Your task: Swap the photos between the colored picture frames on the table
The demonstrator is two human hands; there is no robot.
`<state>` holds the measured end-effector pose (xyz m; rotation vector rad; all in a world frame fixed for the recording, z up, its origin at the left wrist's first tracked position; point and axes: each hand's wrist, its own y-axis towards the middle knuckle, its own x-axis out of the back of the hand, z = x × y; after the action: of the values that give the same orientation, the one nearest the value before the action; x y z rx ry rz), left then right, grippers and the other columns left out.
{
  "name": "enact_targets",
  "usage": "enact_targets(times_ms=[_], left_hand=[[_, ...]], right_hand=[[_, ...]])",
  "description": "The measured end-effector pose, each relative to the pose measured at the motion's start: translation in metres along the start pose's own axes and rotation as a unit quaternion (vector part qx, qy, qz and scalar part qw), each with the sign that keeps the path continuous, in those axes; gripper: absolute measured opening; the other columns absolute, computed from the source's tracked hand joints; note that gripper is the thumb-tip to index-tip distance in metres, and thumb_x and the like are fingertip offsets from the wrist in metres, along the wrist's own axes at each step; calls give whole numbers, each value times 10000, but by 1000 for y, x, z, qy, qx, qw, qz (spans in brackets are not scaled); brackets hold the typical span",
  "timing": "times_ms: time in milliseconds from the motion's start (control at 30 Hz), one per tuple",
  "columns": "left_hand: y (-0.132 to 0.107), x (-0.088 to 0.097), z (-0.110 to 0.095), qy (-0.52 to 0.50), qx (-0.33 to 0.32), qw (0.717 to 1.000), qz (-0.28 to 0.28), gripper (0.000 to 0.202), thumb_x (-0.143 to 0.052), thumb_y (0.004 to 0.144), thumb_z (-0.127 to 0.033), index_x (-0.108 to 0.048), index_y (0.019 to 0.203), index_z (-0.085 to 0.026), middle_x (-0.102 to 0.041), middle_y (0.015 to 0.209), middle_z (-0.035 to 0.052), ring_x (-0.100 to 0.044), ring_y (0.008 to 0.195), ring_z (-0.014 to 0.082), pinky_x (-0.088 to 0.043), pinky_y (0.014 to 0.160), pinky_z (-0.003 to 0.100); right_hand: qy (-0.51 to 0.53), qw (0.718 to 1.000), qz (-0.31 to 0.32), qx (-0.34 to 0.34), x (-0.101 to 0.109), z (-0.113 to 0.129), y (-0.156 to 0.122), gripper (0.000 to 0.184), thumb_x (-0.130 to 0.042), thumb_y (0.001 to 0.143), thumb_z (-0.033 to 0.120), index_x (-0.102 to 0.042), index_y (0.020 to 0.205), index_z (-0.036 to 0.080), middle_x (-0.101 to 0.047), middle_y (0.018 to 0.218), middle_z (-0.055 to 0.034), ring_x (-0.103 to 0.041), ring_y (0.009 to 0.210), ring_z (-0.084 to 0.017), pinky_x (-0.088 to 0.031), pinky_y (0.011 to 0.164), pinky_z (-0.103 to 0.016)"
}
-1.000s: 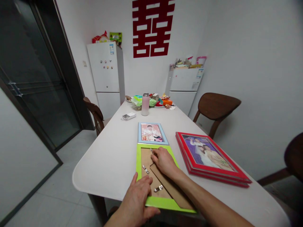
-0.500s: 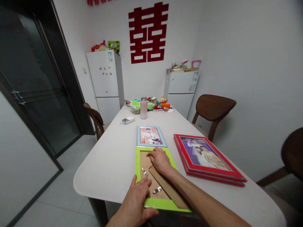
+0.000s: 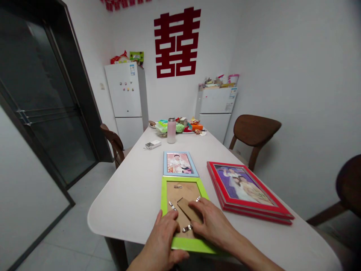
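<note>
A green picture frame (image 3: 164, 199) lies face down on the table, its brown backboard (image 3: 172, 192) showing. Metal clips sit on the board: a far one (image 3: 178, 187), a left one (image 3: 172, 206) and a near one (image 3: 187, 228). A folded brown stand (image 3: 184, 207) runs along its middle. My left hand (image 3: 162, 235) grips the near left part of the frame, fingers over the board and thumb at the near edge. Fingers apart, my right hand (image 3: 213, 222) lies over the stand, fingertips at the right clip (image 3: 198, 198); its palm hides the stand's near end.
A blue picture frame (image 3: 194, 167) touches the green frame's far edge. Stacked red picture frames (image 3: 225, 205) lie on the right. Farther back are a pink bottle (image 3: 171, 131), a small white device (image 3: 152, 145) and piled packets (image 3: 162, 127). Wooden chairs (image 3: 255, 130) flank the table (image 3: 126, 203).
My right hand has moved from the far clip toward me and to the right clip, uncovering the far one. My left hand stays at the green frame.
</note>
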<state>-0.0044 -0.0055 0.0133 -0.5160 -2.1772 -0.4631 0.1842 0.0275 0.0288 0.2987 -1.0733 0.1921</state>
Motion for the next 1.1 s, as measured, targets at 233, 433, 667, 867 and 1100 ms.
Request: enact_targets(times_ms=[233,433,667,867,1100], left_hand=[[13,9,6,-216,85,958,-170,432,-521,726,-252,-368,1120,-162,-400,1253,129,-379,1144,223,-301,954,393],[27,20,12,-481,136,841,-208,342,-512,717,-292,-422,1014,-147,-621,962,61,-582,887,208,-452,786,337],[1,58,54,-480,227,824,-198,298,-579,669,-283,-482,925,-164,-655,823,25,-624,746,204,-484,676,316],[-8,76,75,-409,259,860,-158,321,-585,655,-325,-511,901,-133,-659,791,57,-627,699,234,-489,626,340],[-11,90,101,-228,299,904,-202,531,-611,586,-316,-463,1057,-119,-641,805,61,-600,799,273,-462,696,377]], right_hand=[[8,1000,-20,-15,21,17,8,357,-512,624,269,-597,958,176,-527,801,-69,-503,774,-190,-400,703,-283],[83,994,-46,57,22,34,7,330,-492,695,290,-558,1005,198,-531,906,-66,-499,848,-175,-400,760,-286],[-88,990,-33,-104,9,-22,6,399,-439,731,274,-494,1084,96,-555,929,-145,-528,858,-237,-391,742,-339],[-105,985,-6,-134,0,-28,8,441,-417,721,182,-415,1151,83,-577,900,-155,-552,807,-238,-379,677,-318],[-15,989,-60,-137,4,-34,9,523,-427,661,165,-357,1172,82,-569,965,-141,-549,836,-220,-389,711,-303]])
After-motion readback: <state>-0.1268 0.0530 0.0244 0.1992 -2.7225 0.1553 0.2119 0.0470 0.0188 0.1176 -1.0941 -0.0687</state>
